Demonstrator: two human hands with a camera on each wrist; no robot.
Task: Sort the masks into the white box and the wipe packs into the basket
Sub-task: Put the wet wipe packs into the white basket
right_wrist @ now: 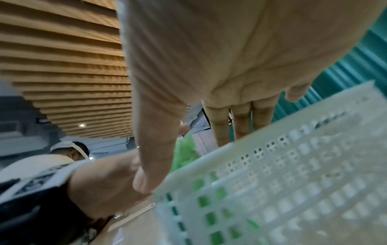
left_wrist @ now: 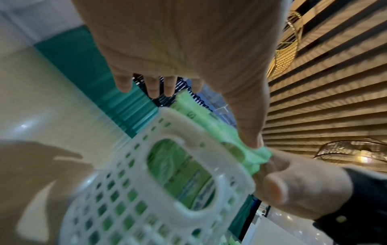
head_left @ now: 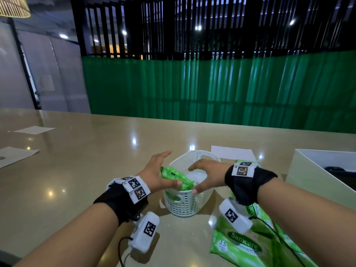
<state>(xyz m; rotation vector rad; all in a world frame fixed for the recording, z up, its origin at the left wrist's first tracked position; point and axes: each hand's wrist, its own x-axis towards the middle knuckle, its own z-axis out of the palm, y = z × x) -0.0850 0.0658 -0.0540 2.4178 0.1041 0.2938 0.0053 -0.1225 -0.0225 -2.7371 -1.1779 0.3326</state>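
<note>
A white perforated basket [head_left: 185, 207] stands on the table in front of me. A green wipe pack [head_left: 174, 177] leans over its left rim and reaches down inside. My left hand [head_left: 174, 168] rests against the pack, its fingers [left_wrist: 154, 87] straight and spread and its thumb [left_wrist: 249, 126] pressing on the pack's near end [left_wrist: 211, 126]. My right hand [head_left: 192, 180] hovers over the basket's mouth with relaxed fingers, its thumb at the near rim beside the pack's end. Green shows through the basket wall [left_wrist: 130, 199]. The white box [head_left: 300, 170] stands at the right with something dark inside.
Large green wipe packs [head_left: 244, 245] lie on the table under my right forearm, and another pack [head_left: 239, 161] shows behind my right wrist. White paper sheets lie behind the basket [head_left: 234, 153] and at the far left [head_left: 34, 130]. A green curtain hangs beyond the table's far edge.
</note>
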